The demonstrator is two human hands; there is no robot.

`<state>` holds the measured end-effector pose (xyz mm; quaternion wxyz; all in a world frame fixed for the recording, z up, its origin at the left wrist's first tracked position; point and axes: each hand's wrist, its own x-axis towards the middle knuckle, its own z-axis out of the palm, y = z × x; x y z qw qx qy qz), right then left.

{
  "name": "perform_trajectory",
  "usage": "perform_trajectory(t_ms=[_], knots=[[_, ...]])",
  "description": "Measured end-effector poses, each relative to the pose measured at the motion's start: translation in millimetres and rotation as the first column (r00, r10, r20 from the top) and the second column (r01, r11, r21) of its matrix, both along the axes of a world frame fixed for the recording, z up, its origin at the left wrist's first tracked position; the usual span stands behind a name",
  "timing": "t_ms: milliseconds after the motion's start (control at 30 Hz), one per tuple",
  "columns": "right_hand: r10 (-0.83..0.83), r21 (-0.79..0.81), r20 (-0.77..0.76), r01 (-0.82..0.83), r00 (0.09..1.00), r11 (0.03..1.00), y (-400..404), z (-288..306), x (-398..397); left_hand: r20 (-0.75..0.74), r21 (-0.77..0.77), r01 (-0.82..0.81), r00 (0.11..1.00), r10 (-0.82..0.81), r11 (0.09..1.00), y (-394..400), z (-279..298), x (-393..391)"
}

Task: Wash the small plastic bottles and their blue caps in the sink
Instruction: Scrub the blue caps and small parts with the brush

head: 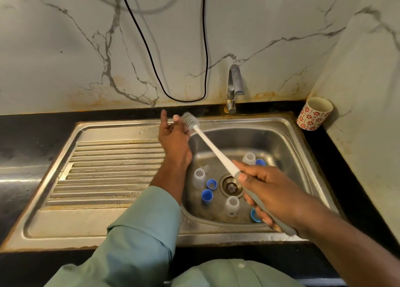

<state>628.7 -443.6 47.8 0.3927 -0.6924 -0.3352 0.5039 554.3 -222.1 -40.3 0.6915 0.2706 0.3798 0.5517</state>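
The drain [231, 186] in the floor of the steel sink [287, 135] serves as the marker for everything here; the right hand [270, 189] hangs just to the drain's right and nearer the viewer, its fingers wrapped round the grey grip of a bottle brush [213, 148], whose white shaft runs from that grip up and to the left, crossing above the drain, to a grey bristle head beyond the basin's far-left corner; the left hand [173, 135] is raised up and to the left of the drain, at that same corner, its forefinger pointing upward and its thumb and other fingers loosely spread beside the bristles, and it seems to touch the brush head, though the contact cannot be made out for certain; the sleeve [142, 226] of a pale green shirt covers the left forearm, left of the drain and closer to the viewer; three small translucent plastic bottles stand upright in the basin, one left bottle [198, 177] just left of the drain, one near bottle [232, 205] just in front of it, and one far bottle [249, 157] behind and to its right; two blue caps [211, 183] [207, 196] sit between the left bottle and the drain, a third blue cap [260, 162] touches the far bottle's right side, and a fourth cap [255, 216] lies partly hidden under the right hand; the tap [233, 87] rises from the counter behind the drain, and a patterned cup [313, 114] stands far to the right of it in the corner; a black cable [184, 100] loops down the marble wall behind and left of the drain.
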Motion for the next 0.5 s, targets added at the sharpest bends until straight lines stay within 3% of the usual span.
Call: perform_trajectory(t_ms=[133, 233, 367, 500], knots=[[-0.040, 0.021, 0.023, 0.039, 0.999, 0.999, 5.1, -0.4, 1.5, -0.064, 0.032, 0.089, 0.994, -0.087, 0.996, -5.0, 3.8, 3.9], [0.011, 0.004, 0.032, -0.011, 0.999, 1.000, 2.7, 1.4, 2.5, 0.003, -0.028, -0.018, 1.000, 0.018, 0.999, -2.4, 3.4, 2.0], [-0.009, 0.011, 0.062, 0.008, 0.998, 1.000, 5.7, -0.3, 5.6, -0.008, -0.051, 0.092, 0.996, -0.093, 0.994, -6.2, 6.5, 3.2], [0.056, -0.004, 0.093, -0.056, 0.994, 0.998, 0.8, -4.8, 1.1, 0.042, -0.127, -0.056, 0.997, 0.062, 0.990, 0.8, 6.2, -2.6]])
